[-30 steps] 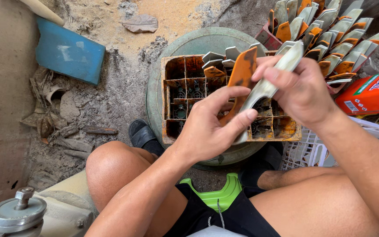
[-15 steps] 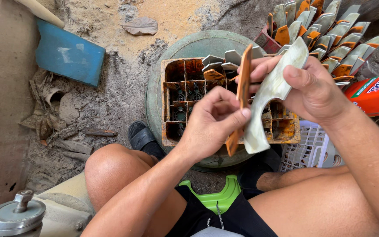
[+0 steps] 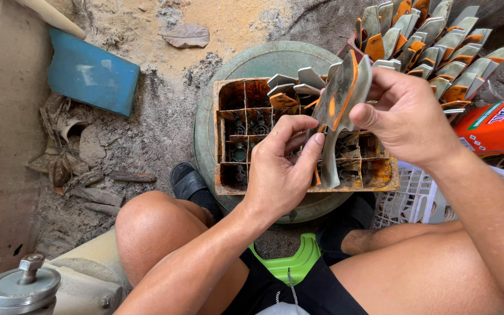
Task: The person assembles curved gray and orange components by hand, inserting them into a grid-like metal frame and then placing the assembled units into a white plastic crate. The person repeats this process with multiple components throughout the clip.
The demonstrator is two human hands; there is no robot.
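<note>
Here, both hands, left hand and right hand, gripping grey-orange blades above rusty divided crate with few blades inside.

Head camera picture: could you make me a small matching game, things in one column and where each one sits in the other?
Things:
1. flat grey and orange piece
2. blue slab
3. divided rusty crate
4. red packet

Places:
a. on the sandy ground at the upper left
b. at the right edge, beside the white basket
c. held between the left hand and the right hand
d. on the round green lid, in front of the knees

Pairs: 1-c, 2-a, 3-d, 4-b
</note>
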